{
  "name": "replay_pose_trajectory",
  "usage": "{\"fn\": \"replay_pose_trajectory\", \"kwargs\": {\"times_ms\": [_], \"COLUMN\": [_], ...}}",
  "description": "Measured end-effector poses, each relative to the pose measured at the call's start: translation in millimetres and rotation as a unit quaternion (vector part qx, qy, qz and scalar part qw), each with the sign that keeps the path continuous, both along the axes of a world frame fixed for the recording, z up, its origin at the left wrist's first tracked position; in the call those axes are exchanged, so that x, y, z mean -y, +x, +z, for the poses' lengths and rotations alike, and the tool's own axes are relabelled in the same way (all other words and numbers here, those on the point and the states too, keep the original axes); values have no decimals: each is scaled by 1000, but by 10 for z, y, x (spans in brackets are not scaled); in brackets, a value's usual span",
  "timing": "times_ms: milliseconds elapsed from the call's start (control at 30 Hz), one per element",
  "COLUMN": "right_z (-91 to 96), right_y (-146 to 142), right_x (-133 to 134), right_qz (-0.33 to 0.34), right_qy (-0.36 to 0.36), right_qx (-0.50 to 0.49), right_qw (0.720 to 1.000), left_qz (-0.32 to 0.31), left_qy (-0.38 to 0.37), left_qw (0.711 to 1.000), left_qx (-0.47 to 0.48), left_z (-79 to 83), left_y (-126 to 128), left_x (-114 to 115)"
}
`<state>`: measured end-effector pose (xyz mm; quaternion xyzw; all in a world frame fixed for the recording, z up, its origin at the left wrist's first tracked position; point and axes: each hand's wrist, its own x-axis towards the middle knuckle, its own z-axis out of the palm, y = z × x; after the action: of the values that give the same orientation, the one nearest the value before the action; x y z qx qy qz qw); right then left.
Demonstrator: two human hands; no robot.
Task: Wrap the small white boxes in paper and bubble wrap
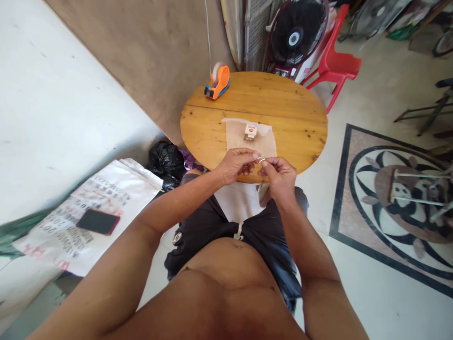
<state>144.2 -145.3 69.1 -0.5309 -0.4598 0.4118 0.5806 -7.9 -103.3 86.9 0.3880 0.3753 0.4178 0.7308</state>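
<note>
My left hand [239, 165] and my right hand [283, 177] are close together over the near edge of the round wooden table. The fingers of both are pinched. A thin white strip [262, 160] shows at the fingertips of my right hand. A short white bit also shows at my left fingertips; I cannot tell if it is one piece with the strip. Just beyond my hands, a small white and brown box [250, 131] with a red mark stands on a thin, see-through pale sheet [235, 137], which lies on the table [297, 113].
An orange tape dispenser [220, 81] stands at the table's far left. Behind are a black fan [297, 35] and a red plastic chair [339, 61]. At left, a dark phone [98, 221] lies on white printed sacks [123, 184], near a black plastic bag [164, 158].
</note>
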Motion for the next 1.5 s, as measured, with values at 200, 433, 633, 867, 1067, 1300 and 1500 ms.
{"fn": "replay_pose_trajectory", "kwargs": {"times_ms": [200,433,633,867,1067,1300,1500], "right_z": [-26,-38,-92,98,410,295,316], "right_y": [-44,-67,-88,235,220,97,168], "right_x": [-23,-25,14,-124,-380,-468,-465], "right_qz": [1,16,67,29,69,67,-21], "right_qy": [-18,-30,-101,19,77,119,194], "right_qx": [-18,-32,-67,119,207,276,330], "right_qw": [1000,999,990,992,973,951,924], "left_qz": [-10,14,31,-18,-72,-91,-25], "left_qy": [-17,20,50,74,152,139,17], "left_qw": [1000,999,994,982,961,959,988], "left_qx": [13,-44,-89,-175,-221,-228,-150], "left_z": [-11,-9,95,411,493,403,222], "left_y": [-21,-6,-19,-103,-102,-134,-162], "left_x": [-14,-11,-83,-226,-264,-292,-547]}}
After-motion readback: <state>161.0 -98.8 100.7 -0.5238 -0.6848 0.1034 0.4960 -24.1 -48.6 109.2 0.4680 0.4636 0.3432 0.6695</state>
